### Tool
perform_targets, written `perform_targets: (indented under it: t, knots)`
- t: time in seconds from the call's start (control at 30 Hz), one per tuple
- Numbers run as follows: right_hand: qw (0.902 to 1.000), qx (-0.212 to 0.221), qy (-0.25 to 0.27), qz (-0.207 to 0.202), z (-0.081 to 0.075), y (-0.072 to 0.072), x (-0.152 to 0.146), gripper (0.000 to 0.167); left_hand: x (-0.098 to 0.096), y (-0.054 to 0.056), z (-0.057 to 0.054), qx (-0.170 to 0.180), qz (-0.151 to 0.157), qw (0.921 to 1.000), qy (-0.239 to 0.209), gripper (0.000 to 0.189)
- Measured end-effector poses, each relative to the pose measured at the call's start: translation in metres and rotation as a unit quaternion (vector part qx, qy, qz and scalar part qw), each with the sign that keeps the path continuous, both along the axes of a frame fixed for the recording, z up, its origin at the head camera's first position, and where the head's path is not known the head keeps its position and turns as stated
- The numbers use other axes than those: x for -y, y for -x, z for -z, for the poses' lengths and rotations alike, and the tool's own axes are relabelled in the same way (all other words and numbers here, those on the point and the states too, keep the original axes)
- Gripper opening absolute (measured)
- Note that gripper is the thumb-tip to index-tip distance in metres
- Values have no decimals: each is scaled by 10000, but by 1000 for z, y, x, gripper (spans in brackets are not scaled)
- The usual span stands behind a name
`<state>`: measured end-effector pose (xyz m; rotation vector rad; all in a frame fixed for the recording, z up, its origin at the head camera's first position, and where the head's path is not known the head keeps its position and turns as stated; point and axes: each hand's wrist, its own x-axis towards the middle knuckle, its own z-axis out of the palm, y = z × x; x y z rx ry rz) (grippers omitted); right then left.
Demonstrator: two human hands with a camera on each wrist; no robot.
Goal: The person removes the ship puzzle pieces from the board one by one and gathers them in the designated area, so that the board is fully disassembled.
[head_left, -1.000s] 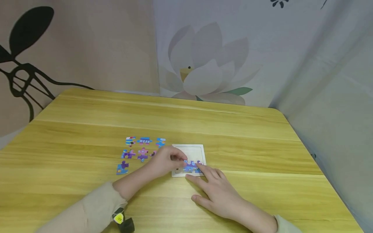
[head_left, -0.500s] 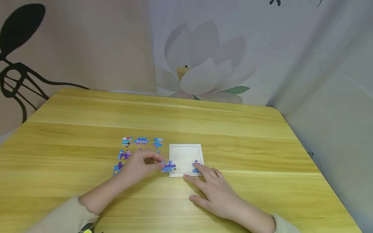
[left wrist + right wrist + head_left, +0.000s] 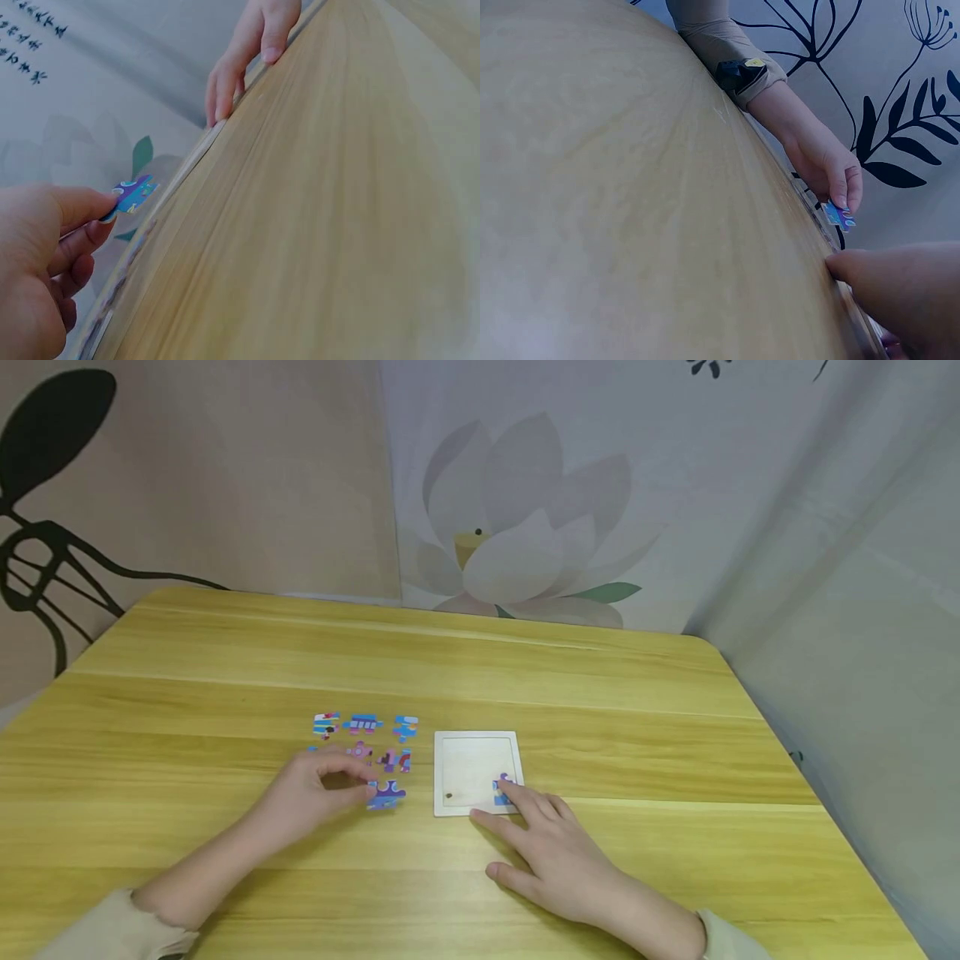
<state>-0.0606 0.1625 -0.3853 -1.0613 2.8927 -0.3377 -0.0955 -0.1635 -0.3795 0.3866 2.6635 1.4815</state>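
Observation:
A purple-and-blue jigsaw piece [image 3: 386, 797] is pinched by one edge between the thumb and index finger of my left hand [image 3: 311, 793], left of the white puzzle tray. In the left wrist view, that jigsaw piece [image 3: 136, 193] appears held above the tabletop. My right hand [image 3: 566, 864] lies with fingers spread at the lower right of the square puzzle tray [image 3: 471, 762]. Its index fingertip touches a corner piece [image 3: 498, 792] inside the tray's lower right corner. A small dark spot marks the tray's floor at lower left.
Loose jigsaw pieces lie left of the tray, among them a blue striped piece [image 3: 363, 724], a blue-and-white piece [image 3: 406, 727] and a pink piece [image 3: 360, 750]. My left hand covers part of this group. A wall stands behind the wooden table [image 3: 600, 718].
My left hand has drawn the purple-and-blue jigsaw piece out of the tray, leftward to beside the loose pieces. My right hand has stayed on the tray and corner piece.

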Motion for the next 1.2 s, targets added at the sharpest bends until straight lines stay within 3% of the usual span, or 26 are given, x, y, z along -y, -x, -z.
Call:
perform_targets:
  t: [0.53,0.83,1.1,1.2]
  knots:
    - [10000,-10,-3,-59,1,0,1,55,28,-4,-1,-160,-2,9993,342,13]
    - [10000,-27,13,-49,2,0,0,55,30,-1,1,-667,159,9943,822,12]
    - [10000,3,48,-12,0,0,0,56,29,1,2,-875,305,9896,1097,16]
    - [10000,18,60,-14,0,0,0,55,28,1,2,-1140,388,9840,1311,18]
